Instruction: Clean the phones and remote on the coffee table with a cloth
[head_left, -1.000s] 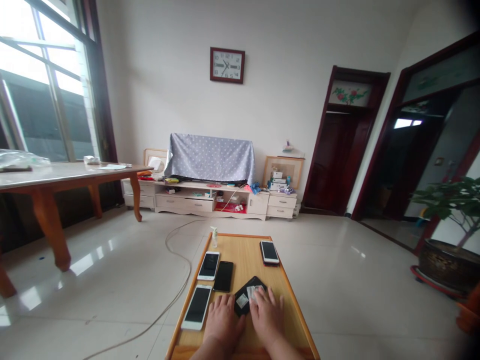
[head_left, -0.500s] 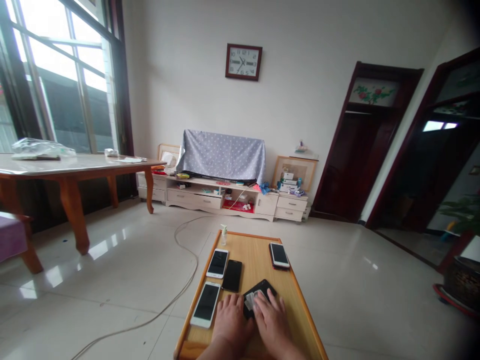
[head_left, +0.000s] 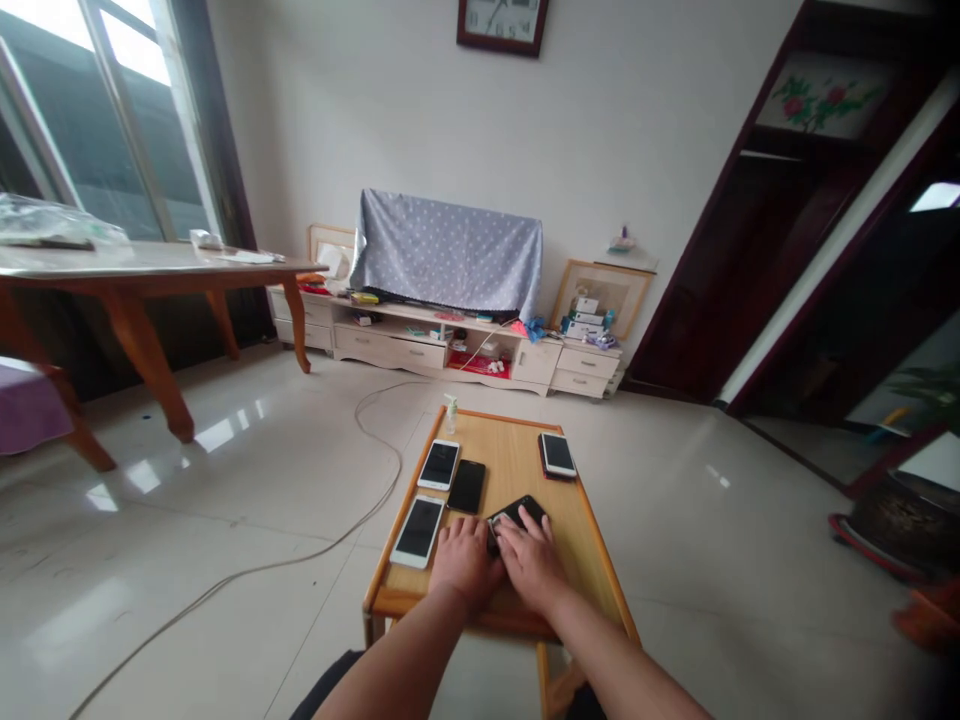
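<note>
Both my hands rest on a small wooden table (head_left: 517,470). My left hand (head_left: 465,562) lies flat beside a black phone (head_left: 523,510), fingers spread. My right hand (head_left: 531,560) lies over that black phone, its fingers stretched across a small pale wipe that is mostly hidden beneath them. A white phone (head_left: 418,531) lies just left of my left hand. Farther back sit another white phone (head_left: 439,465), a black phone (head_left: 467,486) and a white phone with a dark edge (head_left: 558,455). A small clear bottle (head_left: 451,413) stands at the table's far left corner.
A cable (head_left: 352,520) snakes over the tiled floor left of the table. A large wooden table (head_left: 142,270) stands at left. A low white TV cabinet (head_left: 450,350) with a cloth-covered screen (head_left: 446,250) lines the far wall. A potted plant (head_left: 900,510) stands at right.
The view has tilted down, so my forearms now show. My right hand has slid further over the black phone, covering most of the pale wipe. The phones have not moved.
</note>
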